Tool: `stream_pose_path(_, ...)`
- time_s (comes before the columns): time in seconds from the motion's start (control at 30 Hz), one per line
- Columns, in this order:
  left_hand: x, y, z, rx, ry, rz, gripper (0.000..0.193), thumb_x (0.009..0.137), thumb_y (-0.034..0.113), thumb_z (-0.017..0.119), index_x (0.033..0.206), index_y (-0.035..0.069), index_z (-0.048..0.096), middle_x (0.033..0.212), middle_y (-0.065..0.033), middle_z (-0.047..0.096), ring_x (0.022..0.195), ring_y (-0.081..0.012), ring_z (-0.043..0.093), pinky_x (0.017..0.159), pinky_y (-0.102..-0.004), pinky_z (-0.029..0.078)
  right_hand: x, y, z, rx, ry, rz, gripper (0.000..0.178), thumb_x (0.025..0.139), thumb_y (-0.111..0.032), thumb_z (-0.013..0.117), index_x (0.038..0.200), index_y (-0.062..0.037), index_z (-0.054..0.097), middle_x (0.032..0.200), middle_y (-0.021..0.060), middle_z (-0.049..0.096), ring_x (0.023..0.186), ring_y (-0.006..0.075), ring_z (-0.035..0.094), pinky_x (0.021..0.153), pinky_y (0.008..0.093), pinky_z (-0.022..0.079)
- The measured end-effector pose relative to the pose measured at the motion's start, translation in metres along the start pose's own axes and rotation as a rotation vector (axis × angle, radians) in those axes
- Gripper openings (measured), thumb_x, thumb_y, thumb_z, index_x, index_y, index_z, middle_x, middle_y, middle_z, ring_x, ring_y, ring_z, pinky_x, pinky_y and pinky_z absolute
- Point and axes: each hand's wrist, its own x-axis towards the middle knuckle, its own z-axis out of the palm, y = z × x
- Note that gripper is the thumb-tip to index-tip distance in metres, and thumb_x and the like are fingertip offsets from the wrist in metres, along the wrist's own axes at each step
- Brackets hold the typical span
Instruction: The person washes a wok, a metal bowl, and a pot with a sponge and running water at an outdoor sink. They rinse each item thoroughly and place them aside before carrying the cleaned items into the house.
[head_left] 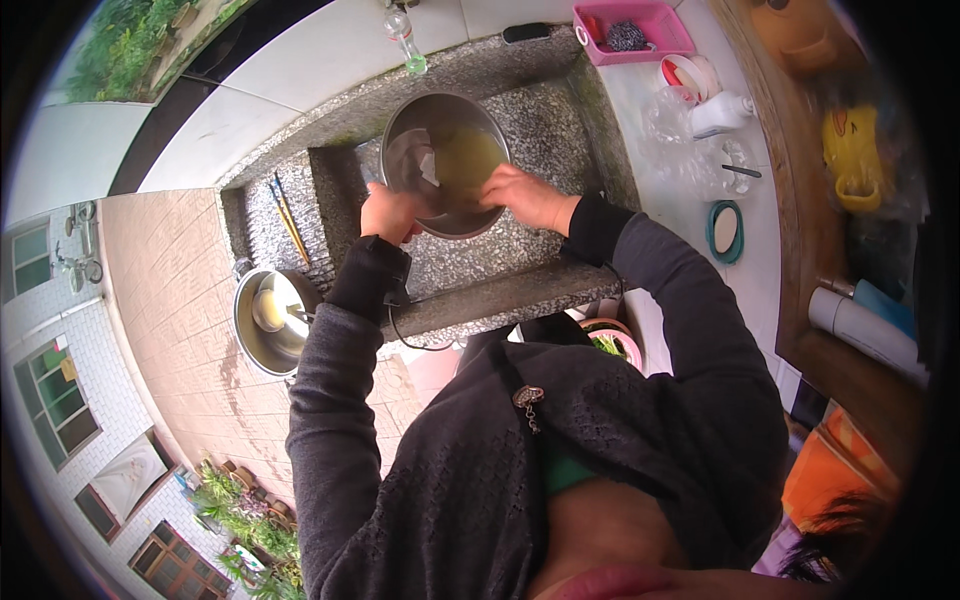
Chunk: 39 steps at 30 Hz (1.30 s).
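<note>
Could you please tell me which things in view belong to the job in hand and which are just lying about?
Seemingly in use:
metal basin, left hand and right hand on it
speckled sink beneath

Seemingly lying about:
pink basket
white bottle
clear bottle
yellow sticks

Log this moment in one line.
left hand: at lower-left rim of metal bowl | right hand: at right rim | bowl: over stone sink

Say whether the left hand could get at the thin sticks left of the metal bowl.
Probably yes: the thin sticks lie uncovered nearby, no object visible between, though the left hand must leave the metal bowl.
</note>
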Motion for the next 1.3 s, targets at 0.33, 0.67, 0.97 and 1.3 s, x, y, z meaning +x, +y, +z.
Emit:
stream_pose_path(0.33, 0.025, 0.012, -0.04, 0.669, -0.236, 0.236, 0.029, 0.08, 0.016, 0.054, 0.054, 0.006, 0.064, 0.049, -0.0051, 0.06, 0.04, -0.0161, 0.057, 0.044, -0.0295, 0.047, 0.075, -0.003, -0.061, -0.206, 0.248, -0.293, 0.023, 0.073, -0.005, 0.06, 0.094, -0.0081, 0.07, 0.101, 0.0018, 0.063, 0.103, 0.0213, 0.054, 0.089, 0.0294, 0.048)
stream_pose_path(0.67, 0.026, 0.018, -0.035, 0.546, -0.236, 0.173, 0.028, 0.082, 0.017, 0.053, 0.062, 0.0, 0.065, 0.056, -0.0118, 0.062, 0.049, -0.0256, 0.063, 0.046, -0.0351, 0.049, 0.081, 0.027, -0.067, -0.581, -0.203, -0.185, 0.02, 0.075, -0.013, 0.058, 0.092, -0.0133, 0.068, 0.101, -0.0024, 0.061, 0.098, 0.0177, 0.053, 0.085, 0.0278, 0.05)
stream_pose_path(0.97, 0.033, 0.02, -0.032, 0.416, -0.341, 0.15, 0.034, 0.083, 0.017, 0.047, 0.058, -0.003, 0.059, 0.049, -0.0136, 0.056, 0.041, -0.0229, 0.059, 0.044, -0.0342, 0.05, 0.042, 0.021, -0.047, -0.224, 0.278, -0.158, 0.021, 0.078, -0.007, 0.058, 0.094, -0.0114, 0.071, 0.097, 0.001, 0.064, 0.095, 0.0227, 0.055, 0.085, 0.0318, 0.048)
stream_pose_path(1.3, 0.035, 0.023, -0.047, 0.38, -0.403, -0.04, 0.025, 0.079, 0.014, 0.049, 0.065, -0.003, 0.062, 0.057, -0.0147, 0.06, 0.037, -0.0175, 0.05, 0.035, -0.0299, 0.037, 0.029, -0.003, -0.041, -0.199, -0.055, -0.103, 0.018, 0.074, -0.01, 0.059, 0.088, -0.0101, 0.07, 0.1, 0.0008, 0.063, 0.101, 0.0215, 0.054, 0.086, 0.0301, 0.049)
